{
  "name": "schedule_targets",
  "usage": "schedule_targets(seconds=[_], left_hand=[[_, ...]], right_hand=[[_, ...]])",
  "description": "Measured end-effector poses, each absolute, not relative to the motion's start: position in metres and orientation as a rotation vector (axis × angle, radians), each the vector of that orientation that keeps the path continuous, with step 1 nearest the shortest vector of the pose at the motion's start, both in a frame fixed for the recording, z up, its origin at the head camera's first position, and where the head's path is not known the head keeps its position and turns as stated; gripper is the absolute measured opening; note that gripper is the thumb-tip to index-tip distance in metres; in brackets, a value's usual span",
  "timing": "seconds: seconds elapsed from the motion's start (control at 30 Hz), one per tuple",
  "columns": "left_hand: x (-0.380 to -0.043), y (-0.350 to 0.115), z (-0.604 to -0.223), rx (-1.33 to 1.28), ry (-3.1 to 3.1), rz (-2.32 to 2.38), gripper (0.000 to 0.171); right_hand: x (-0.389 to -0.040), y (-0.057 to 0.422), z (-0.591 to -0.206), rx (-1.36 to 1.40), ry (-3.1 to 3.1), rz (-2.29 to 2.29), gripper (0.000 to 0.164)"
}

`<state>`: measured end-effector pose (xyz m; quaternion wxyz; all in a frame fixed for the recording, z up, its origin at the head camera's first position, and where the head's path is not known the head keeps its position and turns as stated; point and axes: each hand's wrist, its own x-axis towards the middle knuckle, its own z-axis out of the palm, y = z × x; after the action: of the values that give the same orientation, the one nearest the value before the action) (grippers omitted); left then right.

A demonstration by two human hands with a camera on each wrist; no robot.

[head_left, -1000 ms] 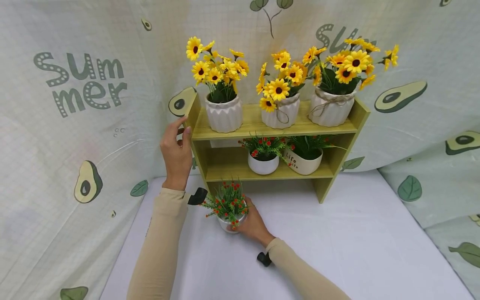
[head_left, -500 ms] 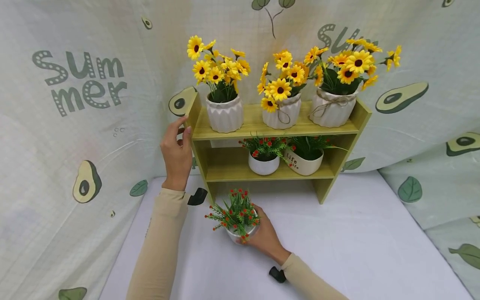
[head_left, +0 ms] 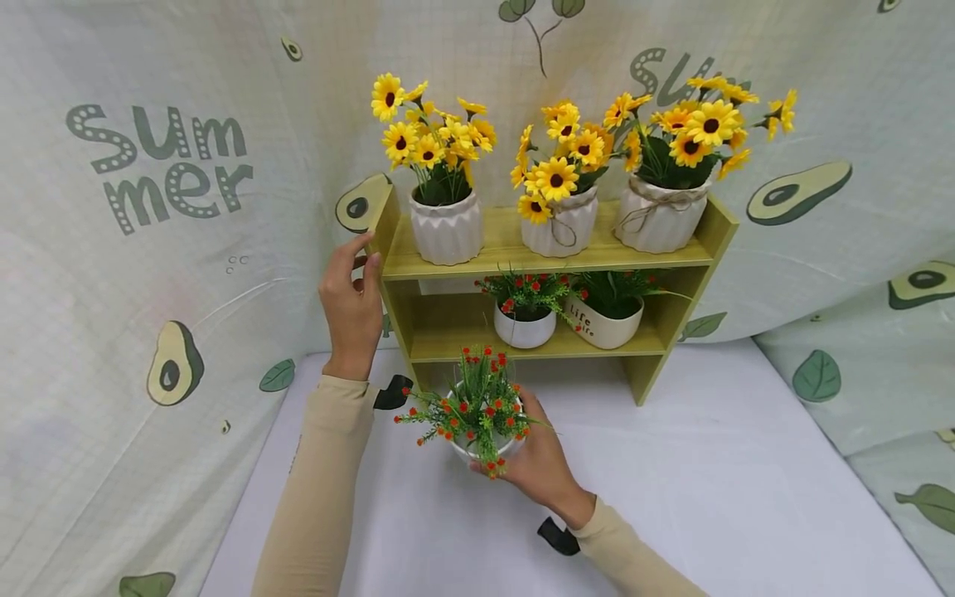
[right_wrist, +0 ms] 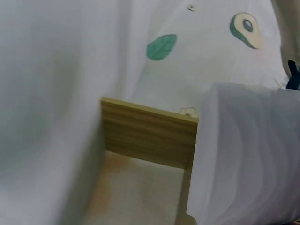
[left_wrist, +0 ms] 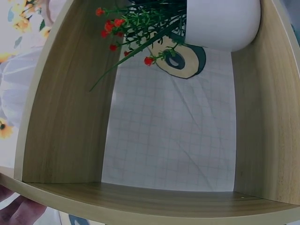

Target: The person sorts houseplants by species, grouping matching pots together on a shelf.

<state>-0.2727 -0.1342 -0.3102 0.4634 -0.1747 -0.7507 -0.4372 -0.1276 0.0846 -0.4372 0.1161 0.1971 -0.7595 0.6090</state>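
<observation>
A white pot (head_left: 488, 453) of green grass with small red flowers (head_left: 477, 410) is in my right hand (head_left: 546, 460), which grips it from its right side. It is in front of the lower left of the wooden shelf (head_left: 545, 269). In the right wrist view the ribbed white pot (right_wrist: 248, 154) fills the right side; the fingers are hidden there. My left hand (head_left: 352, 307) touches the shelf's left side panel with thumb and forefinger. Some left fingers (left_wrist: 28, 212) show outside that panel in the left wrist view.
Three pots of yellow flowers (head_left: 555, 178) stand on the top board. On the middle board are a white pot with red flowers (head_left: 525, 330) and a cream pot with lettering (head_left: 608, 325), both right of its bare left end (head_left: 448, 338). Printed cloth (head_left: 186, 249) hangs behind the white table (head_left: 716, 481).
My right hand has drawn the potted plant to the right and towards me, then raised it a little, its flowers now nearer the shelf's middle board. The left hand has stayed put.
</observation>
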Motion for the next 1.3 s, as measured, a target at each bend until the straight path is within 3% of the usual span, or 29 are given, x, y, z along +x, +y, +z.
schedule_targets(seconds=[0.23, 0.57, 1.3], left_hand=[[-0.274, -0.135, -0.311, -0.435, -1.838, -1.072, 0.028], [-0.275, -0.135, -0.313, -0.449, -1.827, -1.081, 0.028], [-0.274, -0.135, -0.311, -0.459, -1.813, -1.085, 0.028]], right_hand=[[-0.141, 0.077, -0.407, 0.559, -2.175, 1.739, 0.098], [-0.187, 0.055, -0.423, 0.333, -2.151, 1.596, 0.105], [-0.229, 0.031, -0.405, 0.117, -2.325, 1.264, 0.106]])
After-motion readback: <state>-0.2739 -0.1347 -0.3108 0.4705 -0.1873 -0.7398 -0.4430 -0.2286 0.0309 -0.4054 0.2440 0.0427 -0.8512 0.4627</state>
